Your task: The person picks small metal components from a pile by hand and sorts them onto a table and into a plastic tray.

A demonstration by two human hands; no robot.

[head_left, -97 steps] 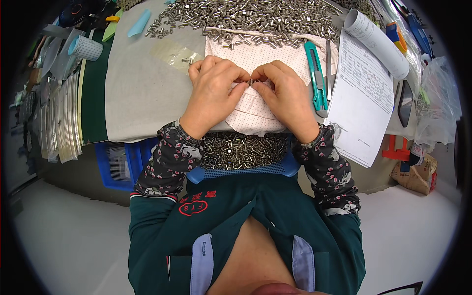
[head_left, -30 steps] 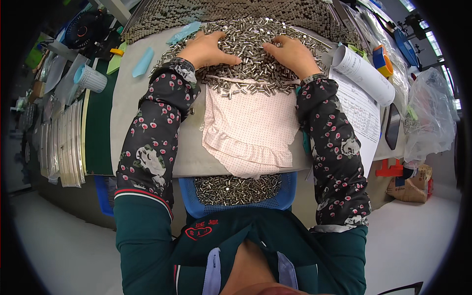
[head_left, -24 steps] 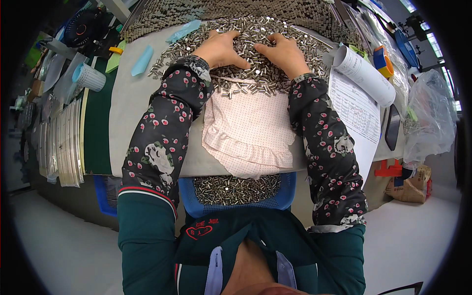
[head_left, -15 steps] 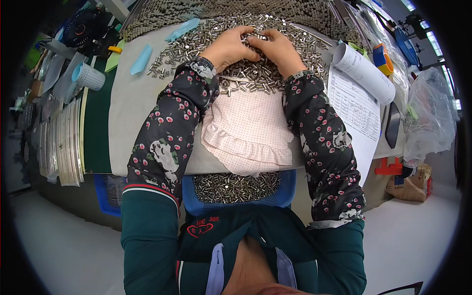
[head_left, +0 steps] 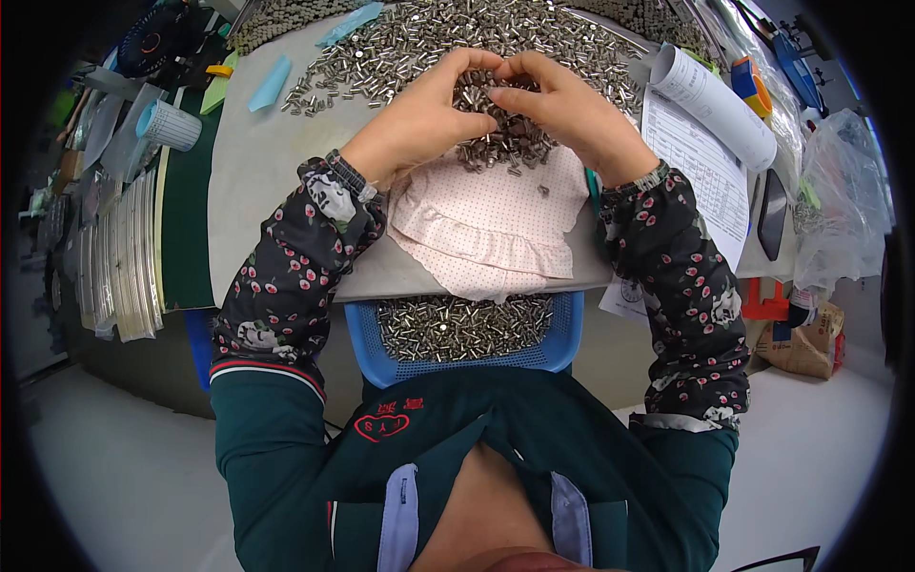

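Note:
Small silvery metal pins (head_left: 400,57) are spread in a thick pile over the far part of the table. At its near side, my left hand (head_left: 419,119) and my right hand (head_left: 581,110) curve around a heap of pins (head_left: 510,143). The fingertips meet at the far side, while each thumb stands apart from its fingers and touches the heap. Lower fingers are partly hidden. Under the heap's near edge lies a pale pink dotted cloth (head_left: 486,224) with a ruffle, one loose pin resting on it.
A blue basket (head_left: 358,334) full of pins sits below the table's front edge. To the right are a printed sheet (head_left: 691,157), a paper roll (head_left: 710,105), a dark phone (head_left: 772,214) and a plastic bag (head_left: 843,210). At left stand a cup (head_left: 172,126) and a fan (head_left: 151,46).
Both hands have come nearer to me, dragging a heap of pins from the pile onto the cloth. My elbows have spread outward, and more of the basket shows.

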